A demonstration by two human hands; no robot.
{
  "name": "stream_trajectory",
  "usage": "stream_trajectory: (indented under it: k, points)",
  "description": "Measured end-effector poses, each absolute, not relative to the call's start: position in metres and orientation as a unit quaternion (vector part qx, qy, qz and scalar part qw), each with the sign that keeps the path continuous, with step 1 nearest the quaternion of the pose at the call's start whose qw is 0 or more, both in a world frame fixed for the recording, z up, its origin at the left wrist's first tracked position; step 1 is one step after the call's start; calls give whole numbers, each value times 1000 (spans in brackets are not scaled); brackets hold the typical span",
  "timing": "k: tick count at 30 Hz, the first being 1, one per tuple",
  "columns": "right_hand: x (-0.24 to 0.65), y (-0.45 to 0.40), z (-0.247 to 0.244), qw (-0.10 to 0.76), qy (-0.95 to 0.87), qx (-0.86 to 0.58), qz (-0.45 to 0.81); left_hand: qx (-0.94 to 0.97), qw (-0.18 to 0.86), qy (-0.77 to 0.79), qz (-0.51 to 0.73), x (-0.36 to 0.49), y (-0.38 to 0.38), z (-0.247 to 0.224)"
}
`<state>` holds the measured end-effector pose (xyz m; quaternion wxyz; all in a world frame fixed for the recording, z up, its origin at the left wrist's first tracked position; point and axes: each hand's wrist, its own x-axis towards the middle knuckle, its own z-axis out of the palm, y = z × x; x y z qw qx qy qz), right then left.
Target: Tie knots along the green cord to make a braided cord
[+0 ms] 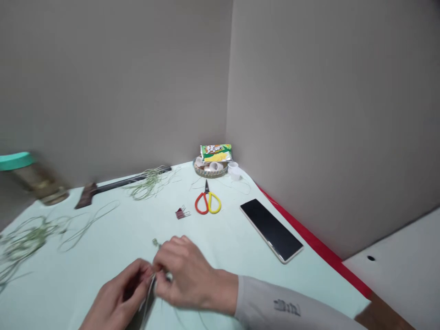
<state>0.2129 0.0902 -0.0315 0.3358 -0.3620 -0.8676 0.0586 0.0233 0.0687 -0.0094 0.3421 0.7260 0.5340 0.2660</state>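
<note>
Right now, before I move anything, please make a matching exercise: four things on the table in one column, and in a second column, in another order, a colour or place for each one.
Things:
1. scissors
2. binder clip
3. smartphone
4. snack packet

Colours and places:
A. black screen inside a pale frame
B. red and yellow handles
C. on a woven dish in the far corner
D. dark red

Right pairs: 1-B, 2-D, 3-A, 4-C
</note>
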Motion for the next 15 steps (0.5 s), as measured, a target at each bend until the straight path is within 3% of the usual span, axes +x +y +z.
stream_trajectory:
  k: [4, 10, 15]
  points:
    - [218, 86, -30, 372, -832, -380, 160, 712, 360, 534, 281, 24, 67, -2]
    - [224, 80, -18, 377, -799, -384, 268, 689, 277, 577, 341, 22, 54, 3]
    - [223, 77, -15, 373, -780, -399, 306, 711, 294, 562, 303, 29, 43, 6]
